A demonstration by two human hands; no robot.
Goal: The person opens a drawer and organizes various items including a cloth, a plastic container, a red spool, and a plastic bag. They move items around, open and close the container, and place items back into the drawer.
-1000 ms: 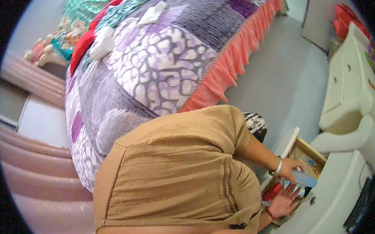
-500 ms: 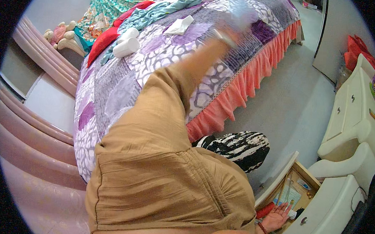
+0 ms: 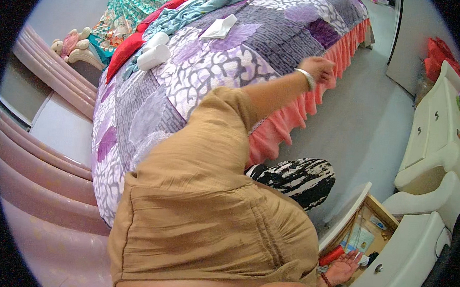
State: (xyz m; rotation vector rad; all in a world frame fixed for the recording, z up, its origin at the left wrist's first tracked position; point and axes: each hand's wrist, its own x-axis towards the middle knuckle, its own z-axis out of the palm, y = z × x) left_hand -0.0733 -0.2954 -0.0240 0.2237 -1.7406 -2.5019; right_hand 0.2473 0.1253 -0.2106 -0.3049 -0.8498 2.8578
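Note:
My left hand (image 3: 321, 69), with a pale bangle (image 3: 307, 79) at the wrist, is raised over the near right edge of the bed (image 3: 276, 47). Its fingers curl inward, and whatever they may hold is hidden. At lower right, my right hand (image 3: 344, 267) lies palm up over an open drawer (image 3: 356, 195), fingers spread, a dark red beaded bracelet (image 3: 327, 281) round the wrist. Beside its fingers in the drawer is a red cylinder-shaped thing (image 3: 332, 255). Papers (image 3: 359, 236) and a small blue-and-white item (image 3: 377, 222) lie deeper inside.
White paper rolls (image 3: 154, 57), a folded white sheet (image 3: 220, 27), red pillows (image 3: 124, 57) and a blue-grey cloth (image 3: 187, 19) lie on the bed. A cream cabinet (image 3: 426, 130) stands at right. Pink curtains (image 3: 40, 196) hang at left. Black-and-white patterned trousers (image 3: 298, 181) cover my leg.
My left arm has swung rightward from above the bed to its frilled edge, and the hand is less blurred. My right hand stays palm up at the drawer.

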